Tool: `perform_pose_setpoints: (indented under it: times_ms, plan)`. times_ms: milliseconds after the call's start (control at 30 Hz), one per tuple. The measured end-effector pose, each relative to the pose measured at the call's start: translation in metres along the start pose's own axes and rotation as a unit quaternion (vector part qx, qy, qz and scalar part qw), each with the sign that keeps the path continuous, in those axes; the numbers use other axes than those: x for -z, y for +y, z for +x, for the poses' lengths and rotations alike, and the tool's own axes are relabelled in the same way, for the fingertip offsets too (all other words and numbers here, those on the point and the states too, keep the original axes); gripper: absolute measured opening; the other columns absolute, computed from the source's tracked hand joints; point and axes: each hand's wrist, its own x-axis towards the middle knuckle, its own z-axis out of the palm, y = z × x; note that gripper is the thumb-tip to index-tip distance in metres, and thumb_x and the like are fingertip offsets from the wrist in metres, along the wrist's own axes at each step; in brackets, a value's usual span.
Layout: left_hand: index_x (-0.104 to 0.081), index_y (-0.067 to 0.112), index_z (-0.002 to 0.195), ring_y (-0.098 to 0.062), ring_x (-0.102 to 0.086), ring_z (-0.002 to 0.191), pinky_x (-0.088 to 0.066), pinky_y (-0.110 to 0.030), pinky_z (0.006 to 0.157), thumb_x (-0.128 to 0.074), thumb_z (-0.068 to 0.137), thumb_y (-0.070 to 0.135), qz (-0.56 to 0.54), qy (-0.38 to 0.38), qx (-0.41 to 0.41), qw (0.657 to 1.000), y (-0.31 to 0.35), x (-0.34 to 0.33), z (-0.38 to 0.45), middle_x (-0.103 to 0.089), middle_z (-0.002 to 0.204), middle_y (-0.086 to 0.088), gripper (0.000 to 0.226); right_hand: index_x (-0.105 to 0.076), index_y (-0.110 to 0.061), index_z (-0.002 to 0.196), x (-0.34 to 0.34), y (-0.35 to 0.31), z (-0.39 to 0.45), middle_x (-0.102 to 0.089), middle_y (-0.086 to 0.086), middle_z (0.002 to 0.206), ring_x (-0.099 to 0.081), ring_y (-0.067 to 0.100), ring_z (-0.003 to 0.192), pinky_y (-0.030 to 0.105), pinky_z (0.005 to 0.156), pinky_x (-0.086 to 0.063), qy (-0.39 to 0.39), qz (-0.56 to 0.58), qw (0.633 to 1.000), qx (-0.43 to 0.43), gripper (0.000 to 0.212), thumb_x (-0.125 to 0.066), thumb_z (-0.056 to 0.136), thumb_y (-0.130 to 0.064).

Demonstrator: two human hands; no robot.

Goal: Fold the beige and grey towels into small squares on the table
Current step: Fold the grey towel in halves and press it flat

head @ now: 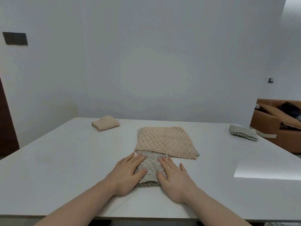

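Pressing the folded grey towel (150,170) flat at the near middle of the desk (65,160): left hand (128,172) and right hand (174,175) spread. We should smooth outward, keeping edges square.

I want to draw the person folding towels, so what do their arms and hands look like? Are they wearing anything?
Draw two bare arms coming in from the bottom of the picture. No sleeves show anywhere up to the edge of the view. The left hand and the right hand have no gloves, and I can't see any rings, watch or bracelets. The fingernails look short and plain.
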Motion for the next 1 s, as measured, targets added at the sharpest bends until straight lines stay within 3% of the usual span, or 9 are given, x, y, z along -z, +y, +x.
perform_pose_setpoints:
  times_ms: [267,400,667,867,1000]
  plan:
    - [-0.013,0.029,0.165,-0.011,-0.005,0.157,-0.006,-0.033,0.127,-0.025,0.098,0.072,0.000,0.005,0.064,0.998,0.002,-0.001,-0.001,-0.014,0.170,0.017,0.080,0.001,-0.025,0.162,0.000,-0.001,0.000,0.007,-0.012,0.169,0.008,0.007,0.155,0.044,0.126,0.007,-0.007,-0.004,0.999,-0.048,0.074,-0.018,0.101,-0.061]
    - [-0.016,0.029,0.164,-0.014,-0.010,0.156,-0.009,-0.033,0.126,-0.025,0.102,0.066,0.008,0.012,0.075,0.997,0.006,0.003,-0.004,-0.019,0.169,0.016,0.073,0.000,-0.027,0.163,0.002,-0.004,-0.001,0.004,-0.008,0.170,0.006,0.011,0.156,0.044,0.126,0.008,-0.005,-0.007,0.998,-0.069,0.075,-0.019,0.100,-0.062]
    - [0.012,0.020,0.163,-0.018,0.016,0.157,0.009,-0.045,0.127,-0.013,0.102,0.060,0.068,-0.105,0.130,0.984,0.017,0.005,0.008,0.019,0.170,0.000,0.077,0.011,-0.027,0.161,0.005,-0.009,0.000,0.010,-0.006,0.169,0.014,0.023,0.156,0.053,0.124,0.010,-0.045,-0.051,0.991,-0.115,0.076,-0.011,0.098,-0.064]
    - [0.012,0.016,0.163,-0.018,0.018,0.157,0.010,-0.047,0.127,-0.012,0.099,0.065,0.068,-0.120,0.163,0.977,0.024,0.007,0.004,0.020,0.170,-0.001,0.084,0.004,-0.024,0.162,0.000,-0.016,-0.008,0.005,0.000,0.170,0.011,0.028,0.156,0.054,0.124,0.008,-0.010,-0.030,0.987,-0.160,0.081,-0.011,0.097,-0.068]
    - [0.010,0.019,0.163,-0.017,0.016,0.157,0.008,-0.046,0.127,-0.018,0.098,0.073,0.043,-0.144,0.140,0.979,0.017,0.018,0.000,0.017,0.171,0.002,0.089,-0.009,-0.023,0.163,-0.005,-0.016,-0.019,-0.005,0.004,0.170,0.002,0.027,0.156,0.050,0.126,0.003,0.047,0.005,0.985,-0.167,0.084,-0.013,0.095,-0.072]
